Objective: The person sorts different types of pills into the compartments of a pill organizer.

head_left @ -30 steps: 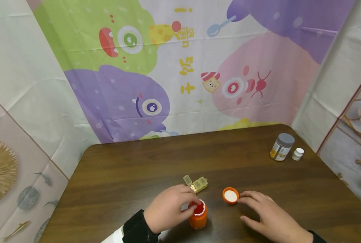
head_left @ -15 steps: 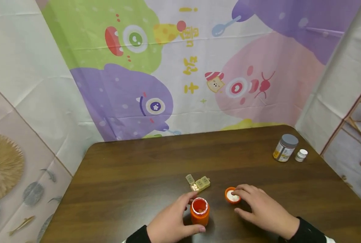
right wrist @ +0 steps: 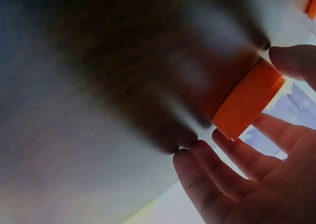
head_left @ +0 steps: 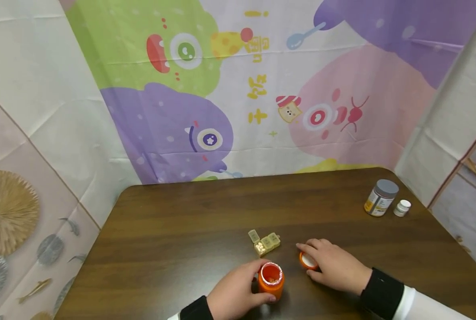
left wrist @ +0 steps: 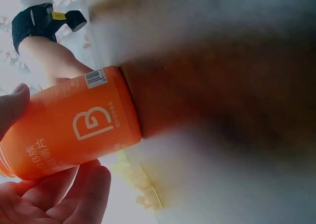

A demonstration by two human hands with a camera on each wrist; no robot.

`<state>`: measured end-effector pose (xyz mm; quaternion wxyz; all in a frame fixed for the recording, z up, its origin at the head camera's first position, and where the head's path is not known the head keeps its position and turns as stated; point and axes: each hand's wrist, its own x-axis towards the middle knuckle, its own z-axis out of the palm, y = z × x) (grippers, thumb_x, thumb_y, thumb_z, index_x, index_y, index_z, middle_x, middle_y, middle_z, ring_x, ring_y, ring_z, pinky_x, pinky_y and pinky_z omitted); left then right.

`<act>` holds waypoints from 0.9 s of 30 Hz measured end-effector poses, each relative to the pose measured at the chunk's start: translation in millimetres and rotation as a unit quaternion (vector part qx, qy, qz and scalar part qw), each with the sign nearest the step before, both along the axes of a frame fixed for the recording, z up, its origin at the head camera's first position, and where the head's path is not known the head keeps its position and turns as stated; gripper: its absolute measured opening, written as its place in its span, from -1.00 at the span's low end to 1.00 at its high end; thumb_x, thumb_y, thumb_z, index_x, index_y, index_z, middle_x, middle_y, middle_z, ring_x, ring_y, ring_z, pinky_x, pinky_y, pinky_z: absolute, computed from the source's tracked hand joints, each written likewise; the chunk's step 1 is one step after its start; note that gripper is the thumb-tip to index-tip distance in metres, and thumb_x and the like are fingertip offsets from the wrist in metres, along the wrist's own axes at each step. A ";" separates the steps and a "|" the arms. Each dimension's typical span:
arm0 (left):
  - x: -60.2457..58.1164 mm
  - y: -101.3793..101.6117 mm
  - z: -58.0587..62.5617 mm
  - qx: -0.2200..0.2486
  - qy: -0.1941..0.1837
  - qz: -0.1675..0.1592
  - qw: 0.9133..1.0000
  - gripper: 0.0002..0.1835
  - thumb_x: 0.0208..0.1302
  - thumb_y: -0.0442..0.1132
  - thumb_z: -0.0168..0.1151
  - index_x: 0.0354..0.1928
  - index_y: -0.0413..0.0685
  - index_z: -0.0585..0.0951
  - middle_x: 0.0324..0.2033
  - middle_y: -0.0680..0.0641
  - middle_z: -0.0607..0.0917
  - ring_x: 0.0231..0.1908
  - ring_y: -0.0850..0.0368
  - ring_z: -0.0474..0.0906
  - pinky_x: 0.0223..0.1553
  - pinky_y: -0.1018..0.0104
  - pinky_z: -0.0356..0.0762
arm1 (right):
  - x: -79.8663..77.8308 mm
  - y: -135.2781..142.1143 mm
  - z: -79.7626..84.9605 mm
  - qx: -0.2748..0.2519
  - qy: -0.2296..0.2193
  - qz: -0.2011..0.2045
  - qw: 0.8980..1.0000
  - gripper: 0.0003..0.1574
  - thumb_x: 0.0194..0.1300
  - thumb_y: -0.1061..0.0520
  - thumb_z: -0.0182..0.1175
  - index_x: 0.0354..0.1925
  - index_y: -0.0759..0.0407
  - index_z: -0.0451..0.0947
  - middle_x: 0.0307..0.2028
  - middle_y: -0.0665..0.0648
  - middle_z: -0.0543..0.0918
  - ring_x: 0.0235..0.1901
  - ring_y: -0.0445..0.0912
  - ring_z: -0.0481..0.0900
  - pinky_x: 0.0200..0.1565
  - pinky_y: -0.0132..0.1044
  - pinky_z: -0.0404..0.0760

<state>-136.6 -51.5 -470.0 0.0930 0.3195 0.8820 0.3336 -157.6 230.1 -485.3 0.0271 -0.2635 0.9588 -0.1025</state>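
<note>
My left hand (head_left: pixel 238 289) grips an open orange pill bottle (head_left: pixel 276 291) by its side, thumb in front and fingers behind. The bottle stands upright on the table with its foil-edged mouth up; some tablets show inside. In the left wrist view, white lettering and a barcode mark the bottle (left wrist: pixel 74 127). To the right, my right hand (head_left: pixel 336 266) holds the orange bottle cap (head_left: pixel 309 261) between thumb and fingers, white inside facing up. Beyond the bottle lies a small yellow pill organizer (head_left: pixel 271 241), one lid raised and pale tablets in that compartment.
At the table's back right stand a grey-lidded jar (head_left: pixel 381 198) and a small white bottle (head_left: pixel 402 208). The brown wooden table (head_left: pixel 182 222) ends at a cartoon-printed cloth (head_left: pixel 262 155) hung behind it.
My left hand has drawn its fingers out of the bottle's mouth and taken hold of its side. My right hand has moved over the cap and closed its fingers around it.
</note>
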 end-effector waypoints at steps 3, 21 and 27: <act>-0.3 0.4 -0.1 0.007 -0.005 -0.003 1.000 -0.33 0.02 0.05 0.48 0.19 0.05 0.50 -0.01 0.14 0.63 -0.06 0.33 0.49 0.03 0.19 0.51 | -1.7 -0.6 -0.7 0.004 0.010 0.010 1.000 -0.33 0.12 -0.08 0.37 0.18 0.08 0.50 -0.03 0.09 0.54 -0.08 -0.04 0.45 -0.08 -0.03 0.59; -1.4 -0.8 0.9 0.012 -0.023 -0.005 1.000 -0.37 0.05 0.08 0.45 0.17 0.08 0.52 -0.04 0.18 0.64 -0.10 0.38 0.49 -0.01 0.19 0.53 | 25.6 -35.9 49.1 -0.360 -0.043 0.014 0.932 -0.35 0.16 0.23 0.38 0.18 -0.01 0.37 0.08 -0.01 0.41 -0.07 -0.14 0.46 -0.04 -0.20 0.59; -1.9 -0.2 -2.7 0.022 -0.033 -0.008 0.999 -0.41 0.05 0.08 0.44 0.15 0.15 0.52 -0.06 0.23 0.63 -0.14 0.40 0.50 -0.06 0.24 0.56 | 39.4 -58.9 48.8 -0.468 -0.061 0.080 0.878 -0.50 0.15 0.30 0.37 -0.01 0.13 0.34 0.12 0.17 0.39 0.10 0.01 0.39 0.11 -0.38 0.47</act>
